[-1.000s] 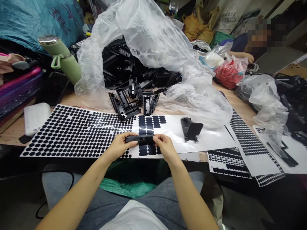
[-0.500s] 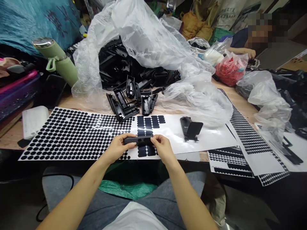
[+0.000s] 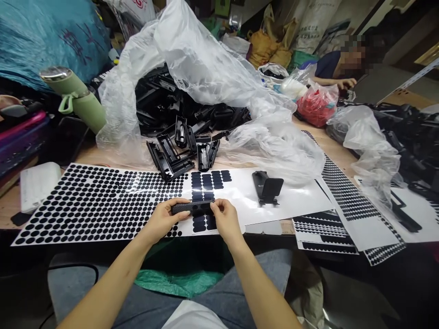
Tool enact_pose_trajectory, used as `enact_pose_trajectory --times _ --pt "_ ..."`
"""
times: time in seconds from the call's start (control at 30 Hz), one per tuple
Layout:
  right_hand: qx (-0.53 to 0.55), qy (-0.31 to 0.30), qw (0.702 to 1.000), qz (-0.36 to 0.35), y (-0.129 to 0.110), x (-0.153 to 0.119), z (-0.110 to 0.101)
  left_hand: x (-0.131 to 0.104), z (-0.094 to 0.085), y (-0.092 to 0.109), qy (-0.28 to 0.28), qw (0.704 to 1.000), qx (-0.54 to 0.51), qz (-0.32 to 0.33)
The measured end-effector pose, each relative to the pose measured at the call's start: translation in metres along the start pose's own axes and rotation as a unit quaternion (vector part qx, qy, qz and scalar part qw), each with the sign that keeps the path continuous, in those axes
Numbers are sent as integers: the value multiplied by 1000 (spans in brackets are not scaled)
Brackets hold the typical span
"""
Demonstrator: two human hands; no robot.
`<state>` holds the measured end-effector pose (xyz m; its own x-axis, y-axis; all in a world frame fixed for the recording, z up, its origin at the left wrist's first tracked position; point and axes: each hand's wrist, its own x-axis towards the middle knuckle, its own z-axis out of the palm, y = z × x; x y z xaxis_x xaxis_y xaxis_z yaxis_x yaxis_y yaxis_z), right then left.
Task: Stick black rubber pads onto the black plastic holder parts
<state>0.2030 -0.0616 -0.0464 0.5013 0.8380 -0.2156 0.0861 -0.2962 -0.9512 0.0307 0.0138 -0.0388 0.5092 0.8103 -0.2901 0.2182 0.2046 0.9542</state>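
Note:
Between my two hands is a long, narrow black plastic piece (image 3: 196,207) with a finely textured top, held level over a sticker sheet. My left hand (image 3: 162,221) grips its left end, thumb along the near side and fingers behind. At the right end, my right hand (image 3: 226,221) pinches it between thumb and fingertips. Under both hands lies the white sticker sheet (image 3: 242,201), with round black stickers on the left and rounded oblong ones in the middle. A black folding stand (image 3: 270,188) rests on its right part. My hands partly hide the oblong stickers.
Behind the sheet, loose black plastic pieces (image 3: 168,153) spill from a clear plastic bag (image 3: 202,55). A green flask (image 3: 80,100) and a white box (image 3: 38,187) are at left. More sticker sheets (image 3: 366,228) overlap at right. A person (image 3: 331,68) sits beyond a red bag (image 3: 317,109).
The camera view has shifted, so the table's things appear lower and slightly left. Both hands still hold the black piece. The other person's hand has lifted somewhat.

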Motion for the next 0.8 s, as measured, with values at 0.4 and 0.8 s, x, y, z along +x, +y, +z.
enact_pose_trajectory --times 0.4,0.8 --pt "52 36 996 -61 -17 -14 2 -19 1 10 20 996 -83 20" --pt "-174 -275 936 -133 -35 -71 -26 51 -40 51 144 798 517 274"
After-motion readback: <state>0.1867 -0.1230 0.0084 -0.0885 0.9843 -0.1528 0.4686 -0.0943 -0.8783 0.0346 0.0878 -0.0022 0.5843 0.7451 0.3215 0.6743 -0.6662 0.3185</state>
